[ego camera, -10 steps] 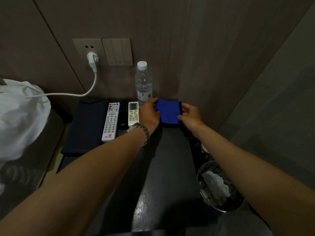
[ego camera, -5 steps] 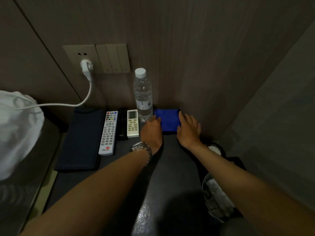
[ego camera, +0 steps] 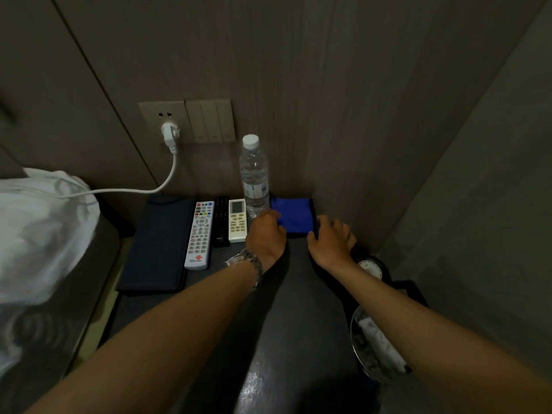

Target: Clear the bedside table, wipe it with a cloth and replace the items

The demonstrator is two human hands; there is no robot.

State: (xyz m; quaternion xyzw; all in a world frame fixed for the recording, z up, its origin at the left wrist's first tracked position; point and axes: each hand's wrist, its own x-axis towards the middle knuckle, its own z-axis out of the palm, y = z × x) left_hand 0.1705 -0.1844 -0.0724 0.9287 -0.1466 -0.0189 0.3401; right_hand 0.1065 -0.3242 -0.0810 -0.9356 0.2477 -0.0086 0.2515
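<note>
A folded blue cloth [ego camera: 294, 215] lies flat in the back right corner of the dark bedside table [ego camera: 286, 324], against the wall. My left hand [ego camera: 265, 236], a metal watch on its wrist, touches the cloth's left edge with its fingertips. My right hand [ego camera: 331, 239] sits at the cloth's front right corner, fingers spread and thumb against the edge. A clear water bottle [ego camera: 254, 177] stands upright just left of the cloth. Beside it lie a cream remote [ego camera: 237, 219], a black remote [ego camera: 221, 221] and a long white remote [ego camera: 199, 234], then a dark folder [ego camera: 158, 243].
A white plug [ego camera: 170, 134] sits in the wall socket; its cable runs left over white bedding [ego camera: 38, 228]. Right of the table and lower, a metal bin [ego camera: 373, 345] holds crumpled white paper, behind it a round white-faced object [ego camera: 370, 267]. Walls close off the back and right.
A second ago both hands held the blue cloth by its sides. The cloth now lies flat in the corner and both hands only touch its edges. The view has tilted up slightly.
</note>
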